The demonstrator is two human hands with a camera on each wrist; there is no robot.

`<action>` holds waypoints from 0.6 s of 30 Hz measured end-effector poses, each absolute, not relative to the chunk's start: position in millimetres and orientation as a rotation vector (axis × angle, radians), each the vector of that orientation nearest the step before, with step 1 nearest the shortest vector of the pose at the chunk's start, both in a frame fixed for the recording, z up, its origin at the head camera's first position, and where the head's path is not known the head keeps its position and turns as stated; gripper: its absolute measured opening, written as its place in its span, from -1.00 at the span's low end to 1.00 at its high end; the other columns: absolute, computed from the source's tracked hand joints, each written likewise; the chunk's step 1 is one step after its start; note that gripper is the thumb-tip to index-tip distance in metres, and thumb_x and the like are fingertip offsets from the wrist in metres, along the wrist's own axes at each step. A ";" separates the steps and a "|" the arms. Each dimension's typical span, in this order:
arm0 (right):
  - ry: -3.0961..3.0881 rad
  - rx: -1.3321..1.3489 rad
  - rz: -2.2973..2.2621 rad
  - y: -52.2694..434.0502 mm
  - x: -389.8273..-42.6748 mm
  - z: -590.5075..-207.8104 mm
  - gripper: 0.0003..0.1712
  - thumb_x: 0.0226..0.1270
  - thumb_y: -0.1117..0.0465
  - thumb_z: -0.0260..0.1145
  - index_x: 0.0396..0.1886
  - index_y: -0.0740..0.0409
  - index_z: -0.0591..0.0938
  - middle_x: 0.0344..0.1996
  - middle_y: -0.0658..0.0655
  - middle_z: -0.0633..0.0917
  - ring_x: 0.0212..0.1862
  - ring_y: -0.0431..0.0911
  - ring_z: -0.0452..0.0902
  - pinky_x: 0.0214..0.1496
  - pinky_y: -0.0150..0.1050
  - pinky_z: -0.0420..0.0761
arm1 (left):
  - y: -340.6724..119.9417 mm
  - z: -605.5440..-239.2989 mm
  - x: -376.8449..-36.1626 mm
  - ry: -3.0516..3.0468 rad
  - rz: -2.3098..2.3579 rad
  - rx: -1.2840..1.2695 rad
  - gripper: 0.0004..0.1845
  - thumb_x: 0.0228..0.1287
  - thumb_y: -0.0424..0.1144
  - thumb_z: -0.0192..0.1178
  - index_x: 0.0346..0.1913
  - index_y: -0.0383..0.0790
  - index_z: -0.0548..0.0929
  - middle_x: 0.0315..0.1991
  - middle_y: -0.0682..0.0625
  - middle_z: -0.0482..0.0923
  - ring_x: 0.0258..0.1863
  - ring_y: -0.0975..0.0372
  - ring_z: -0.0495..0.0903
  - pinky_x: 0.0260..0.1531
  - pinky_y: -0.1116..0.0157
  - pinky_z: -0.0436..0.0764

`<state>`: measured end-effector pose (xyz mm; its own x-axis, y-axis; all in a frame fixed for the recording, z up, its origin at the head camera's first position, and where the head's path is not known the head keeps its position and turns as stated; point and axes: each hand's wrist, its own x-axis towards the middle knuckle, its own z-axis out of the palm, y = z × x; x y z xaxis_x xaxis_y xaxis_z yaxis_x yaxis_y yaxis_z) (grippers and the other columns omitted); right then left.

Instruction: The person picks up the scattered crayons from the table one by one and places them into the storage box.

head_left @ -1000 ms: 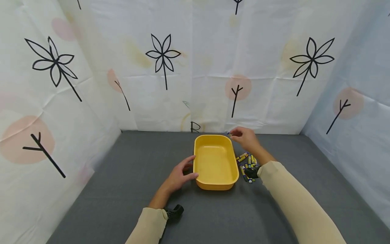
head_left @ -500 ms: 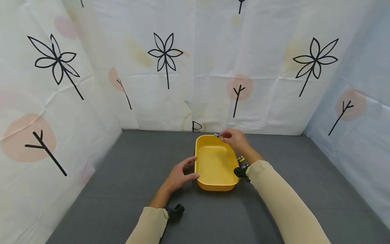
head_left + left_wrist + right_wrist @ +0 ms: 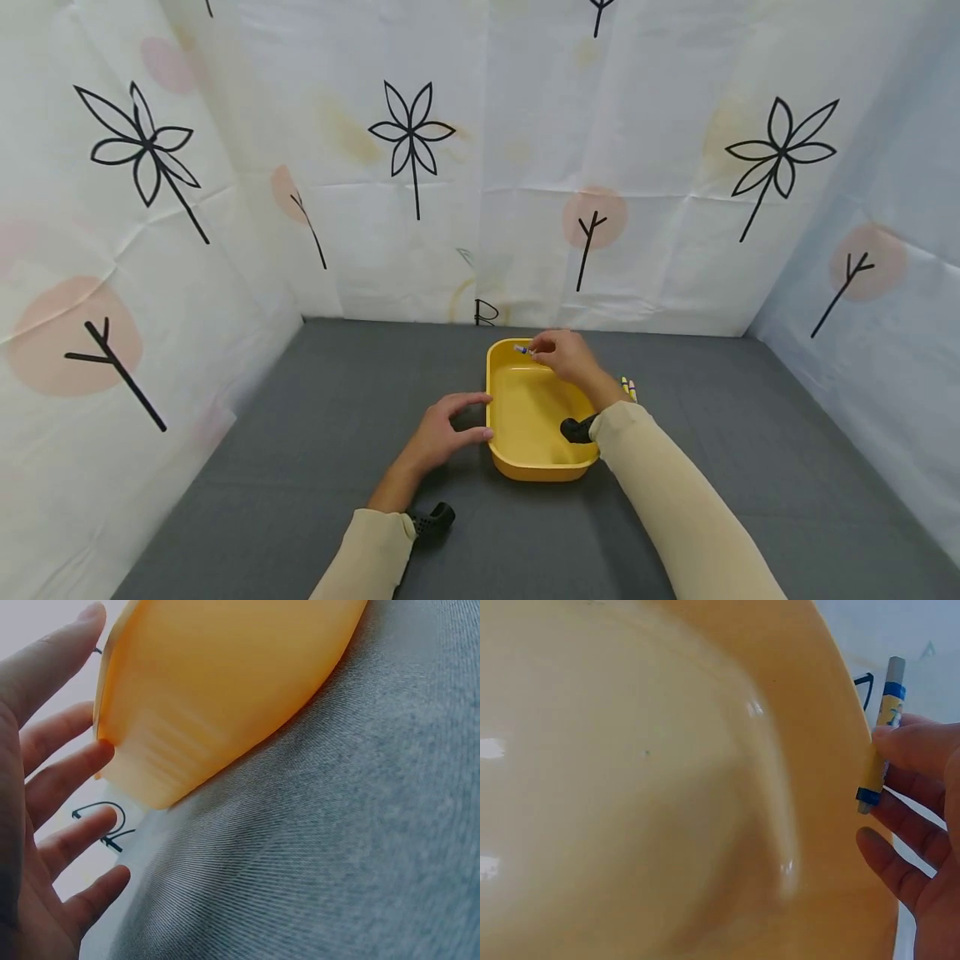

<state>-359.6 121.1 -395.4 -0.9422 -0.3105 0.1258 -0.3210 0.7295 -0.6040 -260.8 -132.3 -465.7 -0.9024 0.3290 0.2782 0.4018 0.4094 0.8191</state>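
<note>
At the yellow tub's [image 3: 525,417] near-left wall, the left hand [image 3: 442,433] rests with fingers [image 3: 71,769] spread, touching it on the grey tabletop [image 3: 300,467]. Over the tub's far end, the right hand [image 3: 566,358] pinches a battery [image 3: 880,735]. More batteries [image 3: 628,387] lie right of the tub.

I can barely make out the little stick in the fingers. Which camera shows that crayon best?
The right wrist view: the crayon fills the frame edge, blue bands clear, pinched by the right hand. The head view shows it only as a speck over the tray. The left wrist view misses it.
</note>
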 end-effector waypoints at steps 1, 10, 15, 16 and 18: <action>-2.926 0.544 0.972 120.2 -359.5 -396.5 -0.83 0.35 0.28 0.32 -0.11 0.17 0.71 -0.20 0.10 0.68 -0.14 0.00 0.55 -0.04 -0.13 0.60 | -132.0 -465.6 -260.8 -2.570 -1.520 -0.670 -0.48 0.11 -0.01 0.44 0.17 0.13 0.61 0.18 0.20 0.50 0.28 0.21 0.36 0.29 0.04 0.30; -3.019 0.537 0.700 110.2 -359.2 -401.3 -0.83 0.31 0.31 0.34 -0.13 0.13 0.73 -0.24 0.09 0.67 -0.18 -0.03 0.54 -0.07 -0.13 0.58 | -129.2 -466.1 -262.6 -2.575 -1.554 -0.654 -0.47 0.12 -0.09 0.44 0.20 0.08 0.58 0.20 0.19 0.50 0.27 0.18 0.36 0.27 0.02 0.34; -3.044 0.517 0.640 106.8 -361.3 -403.8 -0.83 0.31 0.31 0.33 -0.13 0.11 0.74 -0.22 0.10 0.66 -0.17 -0.01 0.54 -0.05 -0.10 0.57 | -129.6 -466.7 -263.6 -2.553 -1.581 -0.675 -0.46 0.13 -0.07 0.43 0.20 0.03 0.58 0.21 0.13 0.50 0.28 0.15 0.36 0.27 0.00 0.34; -3.043 0.518 0.635 106.6 -361.8 -404.5 -0.82 0.31 0.32 0.32 -0.13 0.11 0.74 -0.21 0.11 0.66 -0.17 0.00 0.54 -0.04 -0.10 0.57 | -129.6 -466.9 -263.6 -2.551 -1.585 -0.676 -0.46 0.13 -0.07 0.43 0.21 0.01 0.58 0.21 0.11 0.50 0.28 0.14 0.36 0.26 -0.01 0.33; -3.034 0.523 0.623 106.8 -362.9 -406.1 -0.81 0.31 0.34 0.30 -0.13 0.12 0.74 -0.20 0.12 0.67 -0.15 0.01 0.55 -0.03 -0.09 0.57 | -129.2 -466.9 -263.3 -2.552 -1.594 -0.675 -0.45 0.13 -0.10 0.44 0.21 -0.01 0.58 0.22 0.09 0.50 0.27 0.11 0.36 0.26 -0.04 0.33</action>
